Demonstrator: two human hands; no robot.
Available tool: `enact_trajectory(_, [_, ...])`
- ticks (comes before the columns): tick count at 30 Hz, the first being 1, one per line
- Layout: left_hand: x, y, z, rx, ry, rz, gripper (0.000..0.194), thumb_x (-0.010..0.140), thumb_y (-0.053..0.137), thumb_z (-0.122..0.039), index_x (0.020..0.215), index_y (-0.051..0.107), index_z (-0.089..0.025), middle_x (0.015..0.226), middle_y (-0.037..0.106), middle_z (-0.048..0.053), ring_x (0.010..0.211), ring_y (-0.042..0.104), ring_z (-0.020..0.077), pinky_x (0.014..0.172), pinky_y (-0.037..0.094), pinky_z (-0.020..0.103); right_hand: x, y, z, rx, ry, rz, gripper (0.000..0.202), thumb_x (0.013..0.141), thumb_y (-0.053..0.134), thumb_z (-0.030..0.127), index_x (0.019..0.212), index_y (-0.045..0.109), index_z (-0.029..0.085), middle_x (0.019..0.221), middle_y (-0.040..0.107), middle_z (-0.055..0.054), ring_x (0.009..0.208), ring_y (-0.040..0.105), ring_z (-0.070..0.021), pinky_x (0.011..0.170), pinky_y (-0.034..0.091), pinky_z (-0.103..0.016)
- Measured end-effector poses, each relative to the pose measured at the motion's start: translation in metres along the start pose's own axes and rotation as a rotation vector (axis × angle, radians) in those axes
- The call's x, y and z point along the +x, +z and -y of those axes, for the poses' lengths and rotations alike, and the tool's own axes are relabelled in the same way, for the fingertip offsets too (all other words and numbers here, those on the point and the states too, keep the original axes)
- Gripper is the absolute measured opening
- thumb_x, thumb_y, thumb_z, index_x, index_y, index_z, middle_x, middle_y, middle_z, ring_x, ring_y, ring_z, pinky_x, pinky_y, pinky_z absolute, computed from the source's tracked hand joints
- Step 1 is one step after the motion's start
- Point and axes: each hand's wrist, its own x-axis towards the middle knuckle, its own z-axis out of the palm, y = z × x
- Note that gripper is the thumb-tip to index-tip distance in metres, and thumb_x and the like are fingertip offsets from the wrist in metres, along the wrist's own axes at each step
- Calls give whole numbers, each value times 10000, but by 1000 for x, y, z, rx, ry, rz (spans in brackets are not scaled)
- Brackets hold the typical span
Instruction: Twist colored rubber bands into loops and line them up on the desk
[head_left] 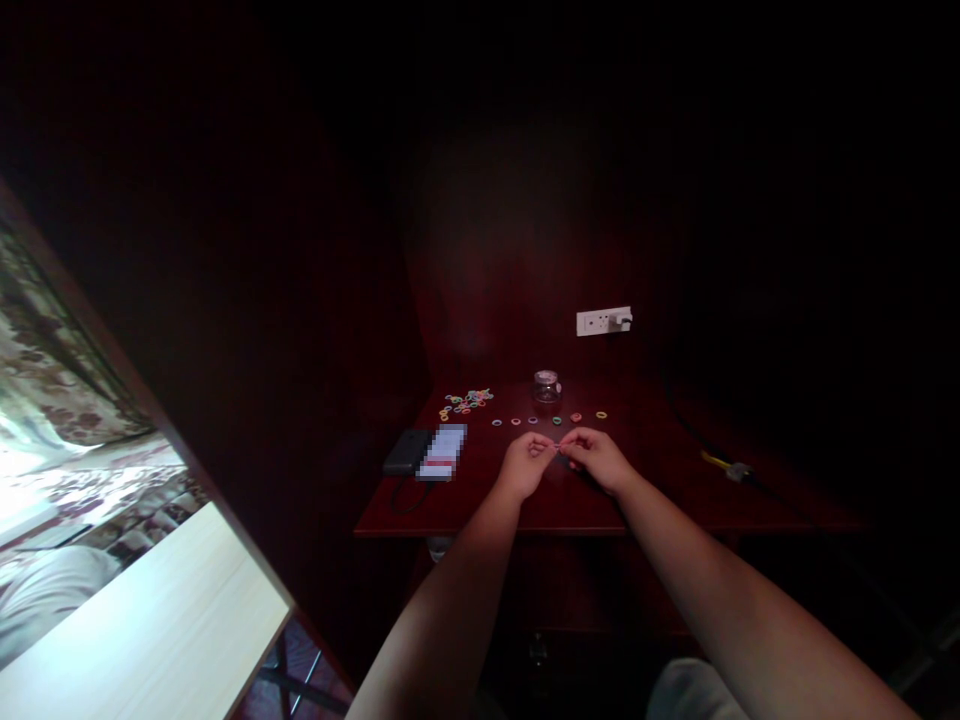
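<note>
My left hand and my right hand meet above the dark red desk, fingertips pinched together. Between them is a small pink hair tie, mostly covered by the fingers. Just beyond my hands runs a spaced row of small coloured hair ties: blue, pink, purple, green, red-pink and yellow. A loose pile of mixed-colour hair ties lies at the back left. Behind the row stands a clear jar with a pale top.
On the left of the desk lie a black box-shaped device and a phone with a blurred screen. A cable with a yellow part and connector crosses the right side. A wall socket holds a plug.
</note>
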Motion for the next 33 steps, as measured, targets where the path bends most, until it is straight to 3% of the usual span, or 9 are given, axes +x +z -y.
enact_trajectory(26, [-3, 1, -3, -31, -33, 22, 207, 671, 654, -302, 720, 549, -131, 584, 535, -19, 524, 468, 69, 512, 342, 180, 0, -1, -2, -27, -11, 26, 230, 661, 635, 359, 688, 548, 147, 501, 515, 33, 431, 458, -76, 430, 317, -194])
enact_trajectory(33, [-2, 1, -1, -44, -35, 36, 212, 681, 651, -308, 758, 570, -128, 672, 611, 27, 602, 545, 99, 572, 398, 204, 1, 0, -2, -5, -5, 14, 215, 665, 630, 338, 696, 536, 148, 498, 522, 37, 412, 455, -69, 417, 315, -187])
